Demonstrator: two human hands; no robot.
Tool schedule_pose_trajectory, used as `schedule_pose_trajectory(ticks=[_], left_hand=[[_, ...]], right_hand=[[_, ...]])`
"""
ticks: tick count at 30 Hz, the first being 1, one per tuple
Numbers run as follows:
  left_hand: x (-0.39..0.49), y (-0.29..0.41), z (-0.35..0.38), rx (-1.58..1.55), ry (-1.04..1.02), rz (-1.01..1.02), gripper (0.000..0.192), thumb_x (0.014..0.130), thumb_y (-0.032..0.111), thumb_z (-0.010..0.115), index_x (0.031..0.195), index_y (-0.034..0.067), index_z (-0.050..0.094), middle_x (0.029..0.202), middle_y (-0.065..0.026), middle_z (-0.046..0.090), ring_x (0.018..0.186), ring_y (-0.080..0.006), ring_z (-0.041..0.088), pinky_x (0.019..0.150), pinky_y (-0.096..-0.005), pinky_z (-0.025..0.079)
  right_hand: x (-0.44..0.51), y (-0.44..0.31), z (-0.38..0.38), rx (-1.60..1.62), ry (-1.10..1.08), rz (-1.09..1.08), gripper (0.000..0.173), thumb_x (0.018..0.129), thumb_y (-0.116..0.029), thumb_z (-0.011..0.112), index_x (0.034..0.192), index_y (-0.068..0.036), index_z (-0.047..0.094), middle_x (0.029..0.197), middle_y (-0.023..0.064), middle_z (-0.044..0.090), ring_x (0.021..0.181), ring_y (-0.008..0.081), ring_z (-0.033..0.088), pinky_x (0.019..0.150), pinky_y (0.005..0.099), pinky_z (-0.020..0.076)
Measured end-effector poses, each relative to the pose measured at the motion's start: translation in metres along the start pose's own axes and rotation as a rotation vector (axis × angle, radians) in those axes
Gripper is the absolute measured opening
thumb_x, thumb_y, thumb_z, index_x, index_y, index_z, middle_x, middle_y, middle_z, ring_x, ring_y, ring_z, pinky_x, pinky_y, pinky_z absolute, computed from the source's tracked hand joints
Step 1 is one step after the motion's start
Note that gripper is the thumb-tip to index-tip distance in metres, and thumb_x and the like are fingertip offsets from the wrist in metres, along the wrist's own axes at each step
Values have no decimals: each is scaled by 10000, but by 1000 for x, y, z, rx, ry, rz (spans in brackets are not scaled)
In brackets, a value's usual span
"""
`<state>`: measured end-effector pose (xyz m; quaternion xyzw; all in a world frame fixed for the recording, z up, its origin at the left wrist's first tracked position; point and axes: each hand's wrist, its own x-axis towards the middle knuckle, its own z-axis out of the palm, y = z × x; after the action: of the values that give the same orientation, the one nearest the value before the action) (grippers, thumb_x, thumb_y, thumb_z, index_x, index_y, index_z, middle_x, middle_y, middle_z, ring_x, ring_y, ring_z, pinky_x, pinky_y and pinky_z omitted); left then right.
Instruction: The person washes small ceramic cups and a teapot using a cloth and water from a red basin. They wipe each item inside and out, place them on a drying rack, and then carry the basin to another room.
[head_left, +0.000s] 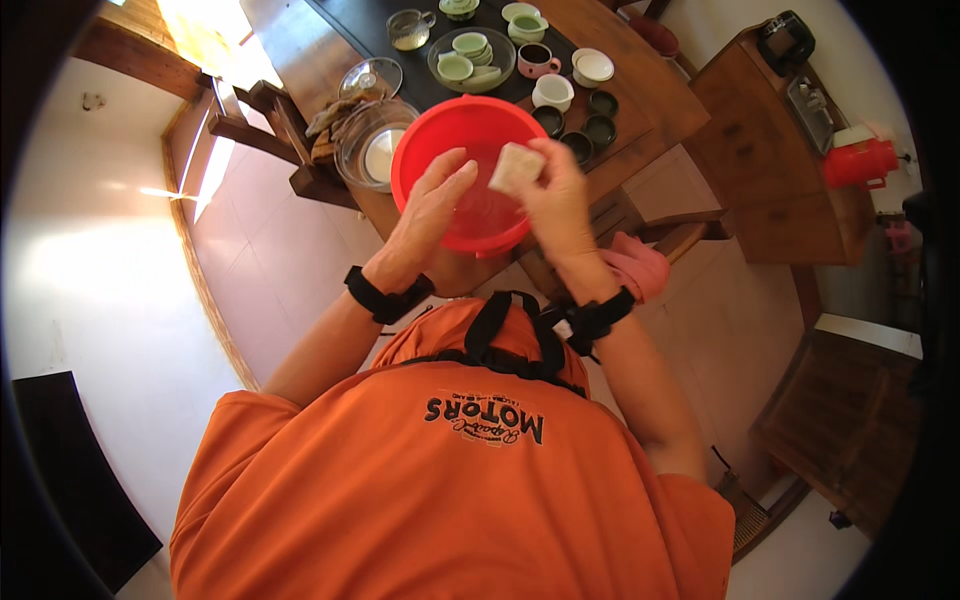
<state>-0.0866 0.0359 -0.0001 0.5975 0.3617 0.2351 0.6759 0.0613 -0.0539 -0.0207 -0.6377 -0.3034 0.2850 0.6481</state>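
A red plastic basin (471, 112) stands at the near edge of a wooden table. My right hand (559, 195) grips a small pale cloth or sponge (516, 169) above the basin's right side, slightly blurred. Over the basin's left side, my left hand (433, 214) is held with its fingers apart and nothing visible in it. The inside of the basin shows wet-looking reflections; its contents cannot be made out. Both wrists wear black straps.
Left of the basin are a glass bowl (351, 154) and a glass lid (370, 77). Behind it is a round tray (499, 81) of pale green cups. Several dark cups (599, 130), a white cup (553, 93) and a pink mug (538, 61) stand right. A pink cloth (637, 268) hangs on a chair.
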Motion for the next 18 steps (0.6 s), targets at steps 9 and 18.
schedule_pose_trajectory(ticks=[9,18], left_hand=[[-19,-11,-37,518,109,346,274,940,154,613,1164,-1,631,1338,-152,569,1136,-278,595,931,-353,485],[-16,-10,-55,586,133,456,201,923,77,614,1109,15,656,1311,-146,592,1130,-301,605,912,-360,489]], right_hand=[[30,84,-87,-477,227,312,386,845,-39,663,1196,35,521,1056,130,653,869,191,650,711,286,529],[24,138,-74,-230,-21,620,586,962,-115,581,1490,-18,346,1519,203,373,1294,283,475,934,391,481]])
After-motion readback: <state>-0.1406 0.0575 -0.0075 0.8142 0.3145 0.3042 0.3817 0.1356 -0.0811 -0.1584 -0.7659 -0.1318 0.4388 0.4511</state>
